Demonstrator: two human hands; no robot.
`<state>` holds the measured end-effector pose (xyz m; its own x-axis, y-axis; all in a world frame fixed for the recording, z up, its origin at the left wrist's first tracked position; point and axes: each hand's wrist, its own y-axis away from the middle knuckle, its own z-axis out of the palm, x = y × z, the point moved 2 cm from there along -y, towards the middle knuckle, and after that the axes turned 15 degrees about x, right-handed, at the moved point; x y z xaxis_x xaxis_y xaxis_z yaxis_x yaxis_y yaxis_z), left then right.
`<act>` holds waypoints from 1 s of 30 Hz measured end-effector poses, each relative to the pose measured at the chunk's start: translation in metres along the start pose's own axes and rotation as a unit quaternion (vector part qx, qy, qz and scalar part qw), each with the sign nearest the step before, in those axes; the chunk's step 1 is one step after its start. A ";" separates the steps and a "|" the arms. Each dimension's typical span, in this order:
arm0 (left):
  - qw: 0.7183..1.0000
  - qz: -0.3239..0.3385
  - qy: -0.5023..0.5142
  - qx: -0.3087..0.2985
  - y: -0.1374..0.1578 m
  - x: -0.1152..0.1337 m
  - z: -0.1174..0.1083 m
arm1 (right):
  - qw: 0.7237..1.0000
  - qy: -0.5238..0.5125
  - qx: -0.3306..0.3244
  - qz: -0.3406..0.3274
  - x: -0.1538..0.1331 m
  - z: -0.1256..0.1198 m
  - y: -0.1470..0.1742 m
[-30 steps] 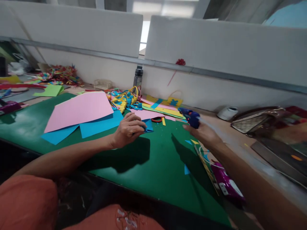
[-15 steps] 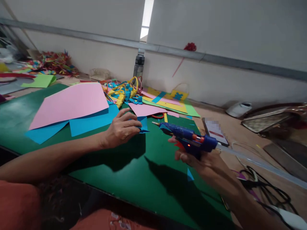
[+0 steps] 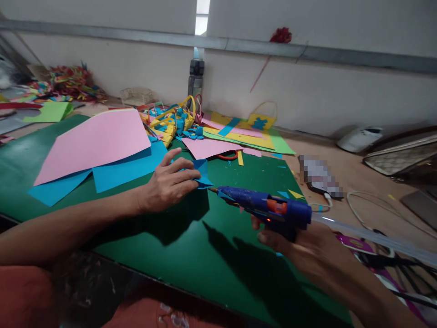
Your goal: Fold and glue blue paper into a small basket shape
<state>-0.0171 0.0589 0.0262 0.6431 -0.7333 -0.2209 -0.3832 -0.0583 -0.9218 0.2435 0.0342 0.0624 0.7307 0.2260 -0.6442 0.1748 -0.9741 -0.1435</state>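
Pinched in my left hand (image 3: 172,180) is a folded piece of blue paper (image 3: 204,171), held above the green mat (image 3: 184,269). The fingers cover much of that piece. My right hand (image 3: 290,241) grips a dark blue hot glue gun (image 3: 262,200) by its handle, and a small red light glows on its body. Its nozzle points left and is at the right corner of the blue paper; whether the two touch I cannot tell. A clear glue stick (image 3: 368,237) runs out of the gun's back end.
Pink sheets (image 3: 95,141) lie over blue sheets (image 3: 126,171) on the left. Small yellow and blue woven paper baskets (image 3: 174,123) sit at the back beside a bottle (image 3: 195,79). A phone (image 3: 319,175) with a cable, a bag (image 3: 406,152) and cords (image 3: 399,262) are on the right.
The glue gun has come down and its nozzle is now at the blue paper's corner. My left hand keeps its grip on the paper. The camera view has shifted slightly.
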 end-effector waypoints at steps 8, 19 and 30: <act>1.000 0.005 -0.007 -0.010 -0.001 0.003 0.001 | 0.999 0.029 -0.029 0.009 -0.007 0.000 0.000; 1.000 0.002 -0.004 -0.007 -0.004 0.008 -0.001 | 0.991 -0.003 0.039 -0.126 -0.021 0.003 -0.001; 0.999 -0.041 0.019 -0.020 -0.009 0.012 -0.002 | 0.980 0.016 0.060 -0.191 -0.015 0.009 0.003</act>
<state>-0.0074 0.0490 0.0328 0.6475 -0.7504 -0.1331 -0.3577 -0.1450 -0.9225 0.2275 0.0281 0.0648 0.6475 0.5727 -0.5027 0.3617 -0.8117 -0.4586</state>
